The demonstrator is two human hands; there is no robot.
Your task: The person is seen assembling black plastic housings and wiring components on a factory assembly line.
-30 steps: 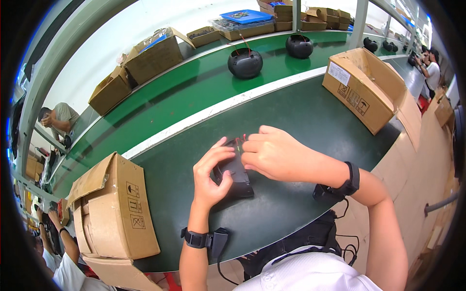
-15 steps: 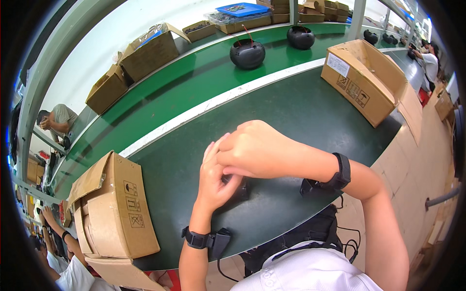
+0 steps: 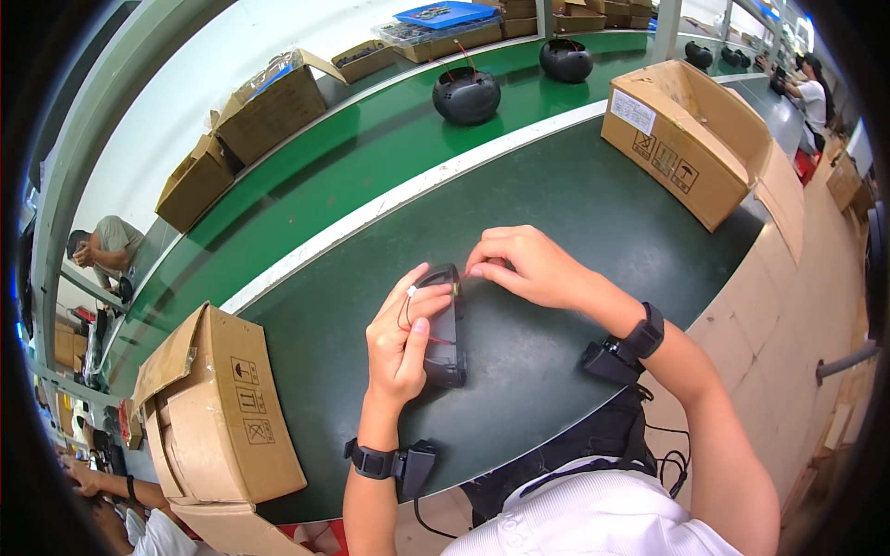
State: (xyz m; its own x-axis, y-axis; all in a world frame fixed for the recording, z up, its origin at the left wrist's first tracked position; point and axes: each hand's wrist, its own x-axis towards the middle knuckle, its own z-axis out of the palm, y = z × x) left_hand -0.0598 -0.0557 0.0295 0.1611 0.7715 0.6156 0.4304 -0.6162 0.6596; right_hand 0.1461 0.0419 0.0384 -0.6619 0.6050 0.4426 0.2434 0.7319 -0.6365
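My left hand (image 3: 397, 347) grips a black plastic housing (image 3: 445, 329) from its left side, over the dark green worktop. Across its fingers runs a thin dark wire with a small white connector (image 3: 411, 291). A short stretch of red wire (image 3: 441, 340) shows against the housing's inner face. To the right, my right hand (image 3: 528, 264) has thumb and forefinger pinched together beside the housing's upper end. Something thin and reddish seems to lie at those fingertips, too small to make out.
Cardboard boxes stand at the left (image 3: 227, 398) and at the far right (image 3: 686, 139) of the worktop (image 3: 556, 361). Beyond the pale rail, a green conveyor belt (image 3: 362, 157) carries round black shells (image 3: 466, 95) with red wires. Other people sit at the left and far right.
My right hand has drawn back to the right, away from my left hand. The housing and white connector, mostly covered before, now show. The view has shifted slightly.
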